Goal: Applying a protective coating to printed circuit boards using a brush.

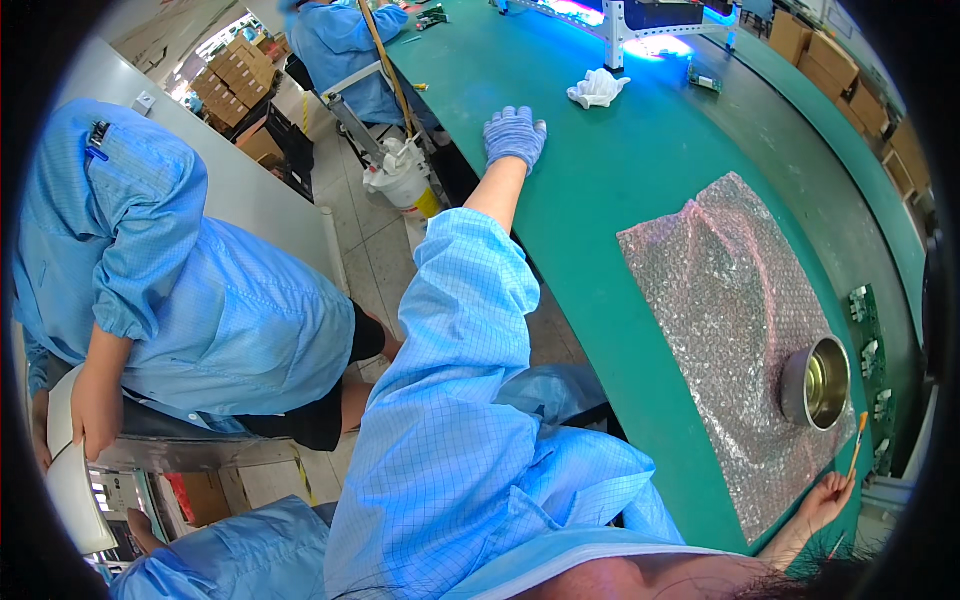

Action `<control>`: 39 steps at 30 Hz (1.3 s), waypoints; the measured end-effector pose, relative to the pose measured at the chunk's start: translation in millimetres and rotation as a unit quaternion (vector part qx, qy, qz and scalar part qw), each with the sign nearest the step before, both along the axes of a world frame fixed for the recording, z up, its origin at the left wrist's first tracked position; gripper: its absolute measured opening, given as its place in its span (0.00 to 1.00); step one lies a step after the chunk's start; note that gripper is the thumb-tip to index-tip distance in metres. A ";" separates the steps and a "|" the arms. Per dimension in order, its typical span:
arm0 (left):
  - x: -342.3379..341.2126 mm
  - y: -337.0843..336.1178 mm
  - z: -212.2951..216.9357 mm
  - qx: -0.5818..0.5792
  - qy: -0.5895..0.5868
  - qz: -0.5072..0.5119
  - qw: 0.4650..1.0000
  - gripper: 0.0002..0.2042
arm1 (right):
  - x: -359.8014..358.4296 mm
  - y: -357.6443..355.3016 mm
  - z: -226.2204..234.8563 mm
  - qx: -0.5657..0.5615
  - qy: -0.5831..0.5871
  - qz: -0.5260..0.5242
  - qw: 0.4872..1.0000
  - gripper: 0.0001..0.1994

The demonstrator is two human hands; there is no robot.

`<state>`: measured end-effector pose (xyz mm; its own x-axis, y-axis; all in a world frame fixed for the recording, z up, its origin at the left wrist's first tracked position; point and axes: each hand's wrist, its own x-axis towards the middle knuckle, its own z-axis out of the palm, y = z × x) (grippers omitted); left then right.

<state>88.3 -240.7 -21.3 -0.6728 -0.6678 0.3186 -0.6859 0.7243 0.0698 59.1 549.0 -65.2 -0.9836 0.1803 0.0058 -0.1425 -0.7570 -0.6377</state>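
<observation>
My left hand (515, 138), in a blue-grey knitted glove, lies flat near the left edge of the green table (600, 270), its fingers stretched out and nothing held. At the lower right my bare right hand (826, 500) pinches a thin brush (854, 458) with an orange tip pointing up. Close by the brush stands a round metal cup (794, 388) with some clear yellowish liquid inside. The cup rests on a sheet of pinkish bubble wrap (715, 300) spread over the table.
Several green circuit boards (868, 330) line the right side. A crumpled white cloth (598, 89) lies ahead, near a white metal frame (614, 35) with bright blue light. Co-workers in blue coats (240, 310) stand or sit at left. A white bucket (405, 180) stands beside the table.
</observation>
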 end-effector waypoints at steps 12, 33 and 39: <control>-0.8 -3.7 -5.4 -0.019 0.016 -0.001 1.000 0.20 | 0.2 -0.6 -0.2 0.002 0.010 0.014 1.000 0.10; -1.2 -1.6 -3.3 -0.002 0.005 0.001 1.000 0.21 | 0.9 -5.7 2.7 0.027 -0.013 -0.026 0.999 0.12; -1.4 -2.8 -4.0 -0.010 0.010 -0.001 1.000 0.21 | -0.6 1.7 -2.3 0.027 -0.004 -0.011 1.000 0.12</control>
<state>86.9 -243.5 -25.3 -0.6670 -0.6599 0.3458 -0.6833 0.7268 0.0690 58.4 550.7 -67.5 -0.9794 0.2017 0.0091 -0.1541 -0.7177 -0.6791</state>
